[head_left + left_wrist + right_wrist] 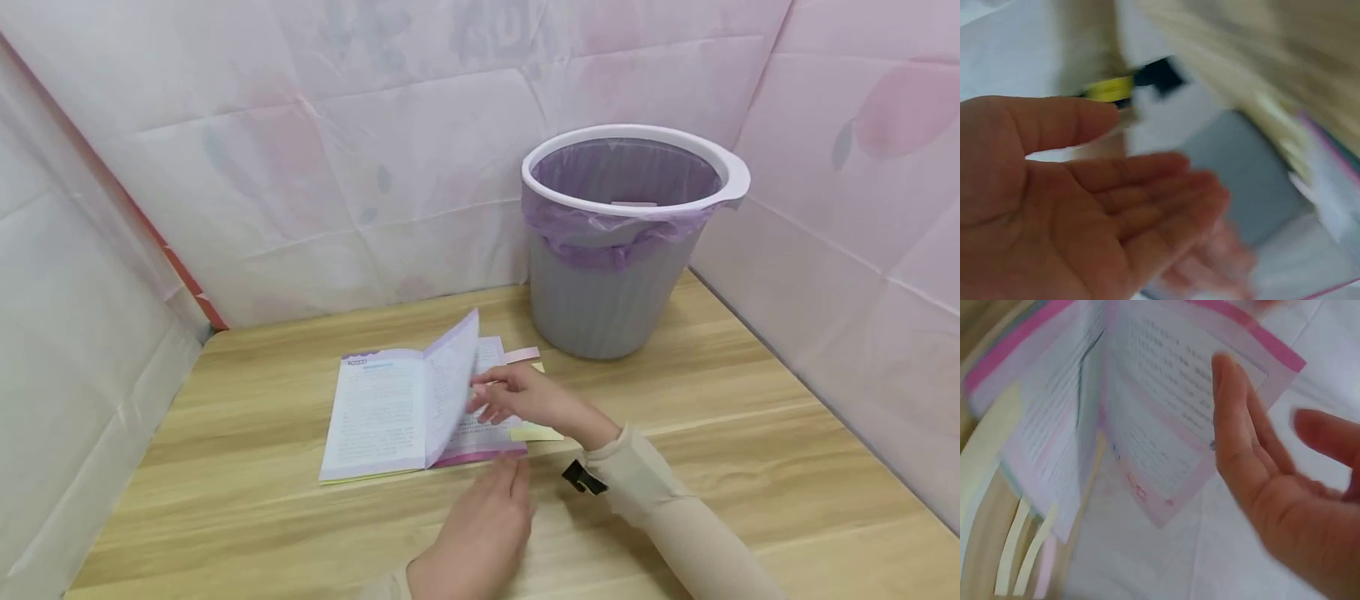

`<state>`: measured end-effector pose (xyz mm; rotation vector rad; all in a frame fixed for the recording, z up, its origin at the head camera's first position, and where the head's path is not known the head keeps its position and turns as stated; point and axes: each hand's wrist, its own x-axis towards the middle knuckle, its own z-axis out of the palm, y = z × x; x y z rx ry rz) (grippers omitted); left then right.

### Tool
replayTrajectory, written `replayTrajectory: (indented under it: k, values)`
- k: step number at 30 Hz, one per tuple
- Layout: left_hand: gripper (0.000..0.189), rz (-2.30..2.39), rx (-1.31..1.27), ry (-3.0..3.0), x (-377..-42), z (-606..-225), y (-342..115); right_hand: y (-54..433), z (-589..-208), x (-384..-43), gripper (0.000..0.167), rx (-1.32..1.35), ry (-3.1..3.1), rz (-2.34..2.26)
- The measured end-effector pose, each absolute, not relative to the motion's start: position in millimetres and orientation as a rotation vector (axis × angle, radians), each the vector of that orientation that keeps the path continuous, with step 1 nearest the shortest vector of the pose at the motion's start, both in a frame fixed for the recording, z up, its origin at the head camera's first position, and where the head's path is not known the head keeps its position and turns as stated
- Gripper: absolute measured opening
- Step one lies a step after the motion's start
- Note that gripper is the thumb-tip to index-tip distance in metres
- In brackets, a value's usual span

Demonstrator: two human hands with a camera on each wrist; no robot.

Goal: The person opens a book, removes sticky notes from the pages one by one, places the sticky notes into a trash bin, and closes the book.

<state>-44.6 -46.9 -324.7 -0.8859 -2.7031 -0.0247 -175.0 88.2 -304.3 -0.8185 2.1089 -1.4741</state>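
An open book (375,417) lies on the wooden table, with one page (453,379) standing partly raised near the spine. Pink and yellow paper strips (537,434) stick out past its right edge. My right hand (528,400) is over the right-hand side, fingers beside the raised page. In the right wrist view its thumb stands apart from the fingers, and I see nothing pinched between them. Near the book's lower right corner is my left hand (480,521); its fingers look straight and its palm bare in the left wrist view.
A grey trash bin (600,292) with a white rim and a purple liner stands at the back right of the table (247,517). A pale item shows inside it. Printed sheets (420,158) hang as walls behind and on both sides.
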Motion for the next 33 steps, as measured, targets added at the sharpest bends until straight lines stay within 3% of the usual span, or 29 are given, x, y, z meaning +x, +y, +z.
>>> replayTrajectory:
  k: [3, 6, 13, 21, 28, 33]
  values:
    - [0.047, 0.134, -0.706, -2.751, -56.8, -336.1, -47.5, 81.8, -301.3, -169.4, 0.037, -1.094, 2.157, -1.408]
    - [0.047, 0.173, -0.501, -2.816, -70.9, -340.1, -55.2, 79.6, -305.4, -164.3, 0.032, -1.176, 2.435, -1.173]
    - [0.051, 0.013, -0.245, -3.036, -88.3, -332.3, -74.0, 72.5, -326.0, -151.6, 0.010, -1.053, 2.667, -0.466]
    - [0.062, 0.014, -0.142, -3.157, -101.6, -336.4, -91.6, 63.1, -329.8, -137.2, 0.020, -0.905, 2.751, -0.346]
    - [0.035, -0.176, -0.095, -3.243, -113.3, -343.2, -103.4, 65.5, -335.9, -145.5, 0.024, -0.987, 2.775, -0.317]
    - [0.029, -0.157, -0.086, -3.298, -119.9, -346.2, -105.9, 65.5, -342.3, -162.6, 0.022, -1.042, 2.830, -0.391]
